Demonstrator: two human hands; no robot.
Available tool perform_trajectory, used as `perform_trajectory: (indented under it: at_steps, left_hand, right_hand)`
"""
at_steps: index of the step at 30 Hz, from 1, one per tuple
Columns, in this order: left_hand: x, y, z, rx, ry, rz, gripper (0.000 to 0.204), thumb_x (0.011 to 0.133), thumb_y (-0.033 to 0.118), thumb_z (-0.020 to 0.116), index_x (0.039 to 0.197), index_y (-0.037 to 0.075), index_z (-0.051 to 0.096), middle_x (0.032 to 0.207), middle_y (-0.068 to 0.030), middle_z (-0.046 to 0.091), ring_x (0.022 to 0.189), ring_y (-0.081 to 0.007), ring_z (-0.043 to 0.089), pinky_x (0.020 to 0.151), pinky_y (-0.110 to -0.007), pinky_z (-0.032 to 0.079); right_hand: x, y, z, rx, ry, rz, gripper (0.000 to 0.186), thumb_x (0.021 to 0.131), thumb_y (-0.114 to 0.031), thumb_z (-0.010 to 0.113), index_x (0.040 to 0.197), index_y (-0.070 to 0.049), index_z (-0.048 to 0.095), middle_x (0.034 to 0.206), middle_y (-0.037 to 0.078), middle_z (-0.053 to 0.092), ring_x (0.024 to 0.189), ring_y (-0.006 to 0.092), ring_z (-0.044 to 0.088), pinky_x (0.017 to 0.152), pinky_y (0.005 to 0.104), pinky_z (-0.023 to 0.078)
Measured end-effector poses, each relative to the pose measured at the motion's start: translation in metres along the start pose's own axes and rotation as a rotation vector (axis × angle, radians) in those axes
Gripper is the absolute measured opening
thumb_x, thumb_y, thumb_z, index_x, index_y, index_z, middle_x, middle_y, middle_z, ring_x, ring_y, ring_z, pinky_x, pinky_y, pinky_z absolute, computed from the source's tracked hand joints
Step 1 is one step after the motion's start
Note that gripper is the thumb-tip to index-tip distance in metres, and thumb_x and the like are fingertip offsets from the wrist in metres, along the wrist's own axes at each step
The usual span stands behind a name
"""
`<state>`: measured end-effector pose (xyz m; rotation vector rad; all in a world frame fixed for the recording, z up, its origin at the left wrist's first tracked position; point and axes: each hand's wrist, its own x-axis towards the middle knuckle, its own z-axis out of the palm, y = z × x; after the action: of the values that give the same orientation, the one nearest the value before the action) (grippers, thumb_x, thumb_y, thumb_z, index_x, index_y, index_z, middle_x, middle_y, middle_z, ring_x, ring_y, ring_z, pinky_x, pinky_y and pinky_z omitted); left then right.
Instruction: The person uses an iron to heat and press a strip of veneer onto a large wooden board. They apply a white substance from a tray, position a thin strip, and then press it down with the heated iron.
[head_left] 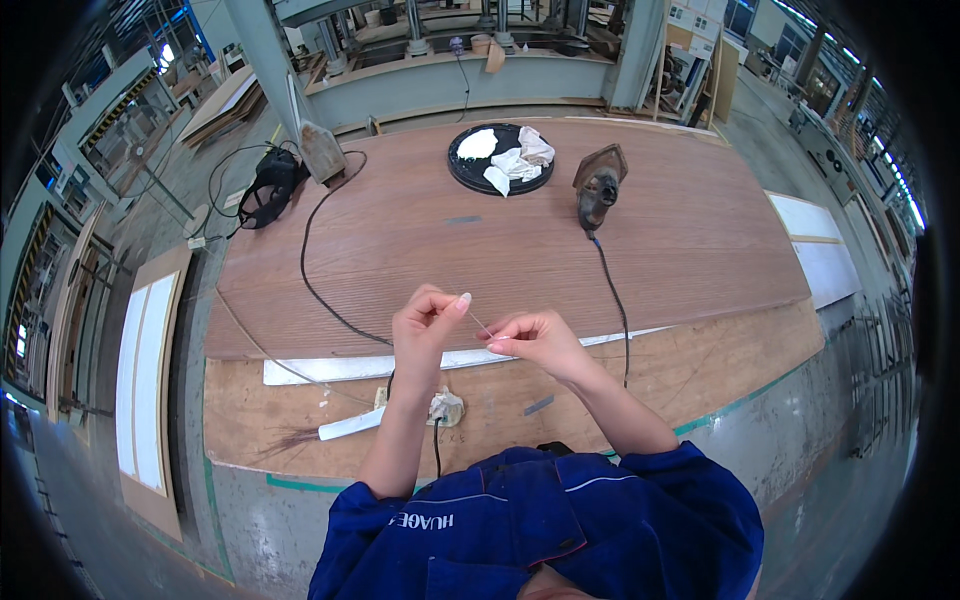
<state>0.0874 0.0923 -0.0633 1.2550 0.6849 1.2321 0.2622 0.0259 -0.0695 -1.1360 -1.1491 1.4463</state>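
Between my two hands runs a thin, stiff-looking strand (480, 325), too fine to tell whether it is wire or a sliver. My left hand (425, 318) pinches its upper end between thumb and forefinger. The fingertips of my right hand (535, 336) close on its lower end. Both hands are above the near edge of a brown, finely ribbed panel (480, 260). Near my left forearm, a bundle of thin dark strands (292, 440) sticks out of a white wrap (350, 425) on the tan board.
A black round tray (465, 178) holds white paste and crumpled cloths (520, 158). Right of it lies a corded power sander (598, 190). A grey block-shaped tool (321, 153) and black mesh item (270, 188) are far left. A cable (312, 275) crosses the panel. A press frame (470, 80) stands behind.
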Motion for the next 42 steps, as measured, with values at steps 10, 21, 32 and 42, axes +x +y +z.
perform_trajectory:
  at_steps: [10,21,32,42]
  left_hand:
    - [-0.004,-0.008,-0.009,-0.226,0.121,-0.035,0.012,0.085,0.006,0.067,0.074,0.005,0.062,0.076,0.0033,0.050,0.077,-0.0060,0.044,0.077,-0.023,0.033]
    - [-0.005,-0.011,-0.021,-0.378,0.273,-0.007,0.006,0.088,0.010,0.065,0.083,0.005,0.063,0.087,-0.0006,0.061,0.076,-0.0069,0.047,0.074,-0.023,0.039]
    - [-0.007,-0.002,-0.020,-0.306,0.318,0.012,0.006,0.088,0.009,0.065,0.084,0.005,0.062,0.084,-0.0006,0.060,0.074,-0.0067,0.046,0.074,-0.021,0.039]
    - [-0.011,0.009,-0.008,-0.091,0.263,0.027,0.012,0.084,0.005,0.068,0.073,0.004,0.063,0.077,0.0033,0.050,0.073,-0.0052,0.042,0.073,-0.021,0.034]
  right_hand:
    - [-0.017,0.027,-0.016,0.242,0.113,0.008,0.006,0.083,-0.010,0.069,0.082,-0.005,0.067,0.106,0.017,0.066,0.108,0.0212,0.059,0.094,0.0347,0.044]
    - [-0.029,0.054,-0.029,0.454,0.199,0.073,0.002,0.086,-0.005,0.064,0.087,-0.005,0.066,0.109,0.015,0.065,0.089,0.0127,0.059,0.085,0.0270,0.047]
    - [-0.033,0.047,-0.025,-0.454,0.398,-0.190,0.009,0.079,-0.015,0.072,0.082,-0.007,0.070,0.096,0.002,0.071,0.102,0.0188,0.053,0.091,0.0336,0.041]
    - [-0.039,0.033,-0.045,-1.443,0.439,-0.160,0.017,0.079,-0.020,0.071,0.087,-0.005,0.071,0.108,0.008,0.066,0.109,0.0281,0.053,0.091,0.0380,0.043]
